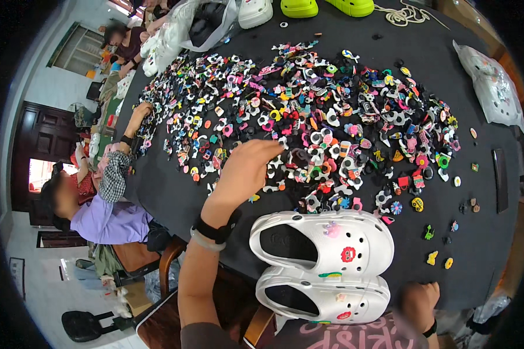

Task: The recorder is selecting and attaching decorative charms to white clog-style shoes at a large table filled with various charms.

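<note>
My left hand (247, 172) reaches over a wide heap of small colourful shoe charms (297, 110), its fingers stretched out and touching the pieces near the heap's middle. Nothing shows held in it. Close in front of me lie two white clogs (364, 232) (361, 296), side by side with toes to the right. Each carries a red round charm (348, 254), a pale pink charm (332, 229) and a green-yellow strip on its side. My right hand (423, 302) is at the table's near edge, right of the clogs. Its fingers are curled, partly blurred; what they hold is hidden.
Loose charms, among them a yellow butterfly (432, 257), lie on the black table (477, 279) at right. A clear bag (492, 87), a dark bar (499, 180), more clogs (300, 7) and cord (407, 14) lie farther off. A person in purple (113, 218) reaches in from the left.
</note>
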